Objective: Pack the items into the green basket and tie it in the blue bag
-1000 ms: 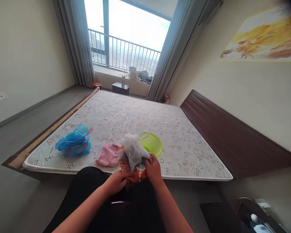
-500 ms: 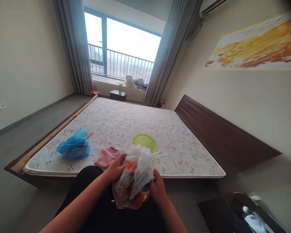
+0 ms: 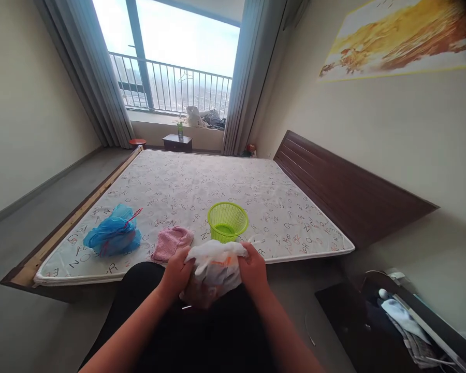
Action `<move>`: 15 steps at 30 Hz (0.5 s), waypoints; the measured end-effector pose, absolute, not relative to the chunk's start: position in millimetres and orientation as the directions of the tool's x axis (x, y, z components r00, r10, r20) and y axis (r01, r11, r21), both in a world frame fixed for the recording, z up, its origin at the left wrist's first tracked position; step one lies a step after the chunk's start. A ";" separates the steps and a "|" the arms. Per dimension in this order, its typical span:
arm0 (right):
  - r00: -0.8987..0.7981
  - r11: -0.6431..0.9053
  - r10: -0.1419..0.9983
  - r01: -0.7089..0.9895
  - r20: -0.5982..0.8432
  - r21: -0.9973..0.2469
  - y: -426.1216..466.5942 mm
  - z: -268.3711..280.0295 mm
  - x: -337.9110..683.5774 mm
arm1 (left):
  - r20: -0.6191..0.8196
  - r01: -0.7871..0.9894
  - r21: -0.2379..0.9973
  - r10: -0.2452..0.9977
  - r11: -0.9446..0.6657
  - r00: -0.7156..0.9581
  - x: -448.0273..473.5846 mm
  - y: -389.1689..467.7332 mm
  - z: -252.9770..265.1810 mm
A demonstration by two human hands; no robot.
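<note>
Above my lap I hold a white plastic bag (image 3: pixel 217 272) with orange print, its contents hidden. My left hand (image 3: pixel 178 272) is closed on the bag's left upper edge, and my right hand (image 3: pixel 252 267) grips the right upper edge. Between them the top of the bag is stretched wide. Just beyond it on the mattress (image 3: pixel 190 181) stands a green plastic basket (image 3: pixel 228 220), with only its floor showing inside. A folded pink cloth (image 3: pixel 172 243) lies left of the basket. Farther left rests a crumpled blue plastic bag (image 3: pixel 114 231) with a red tie.
A dark wooden headboard (image 3: pixel 353 176) runs along the right side. At lower right is a dark nightstand (image 3: pixel 349 321) with a white cloth (image 3: pixel 404 316). Past the bed are a small table (image 3: pixel 177 142) with a green bottle, a red stool (image 3: pixel 137 142) and grey curtains (image 3: pixel 248 77).
The bunched top of the white bag has been spread and pulled down between my hands. My view has tilted down, and more of the green basket shows.
</note>
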State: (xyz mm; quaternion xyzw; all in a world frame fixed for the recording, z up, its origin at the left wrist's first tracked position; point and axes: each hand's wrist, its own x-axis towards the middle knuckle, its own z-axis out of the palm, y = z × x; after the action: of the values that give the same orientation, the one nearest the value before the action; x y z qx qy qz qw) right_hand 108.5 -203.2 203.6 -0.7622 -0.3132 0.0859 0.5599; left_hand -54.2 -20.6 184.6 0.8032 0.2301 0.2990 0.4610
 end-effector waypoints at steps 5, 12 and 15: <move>0.926 -0.022 0.366 0.109 0.093 -0.994 -220.8 185.4 135.8 | 0.022 0.149 0.980 0.817 -0.132 0.576 -52.7 0.7 152.1; 0.812 0.063 0.581 0.022 0.054 -0.998 -229.2 182.9 115.0 | 0.557 -0.038 0.742 0.584 -0.670 0.590 -55.2 -18.3 176.0; 0.769 0.161 0.618 0.080 0.163 -0.984 -223.9 191.8 101.1 | 0.585 -0.303 0.562 0.110 -0.770 0.804 -48.2 -35.4 195.7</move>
State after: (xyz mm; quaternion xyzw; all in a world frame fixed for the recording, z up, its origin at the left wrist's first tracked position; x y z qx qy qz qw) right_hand 101.1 -223.9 191.8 -0.6192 -0.2818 0.1902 0.7078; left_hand -48.2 -35.4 195.7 0.8887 -0.0544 0.3085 0.3348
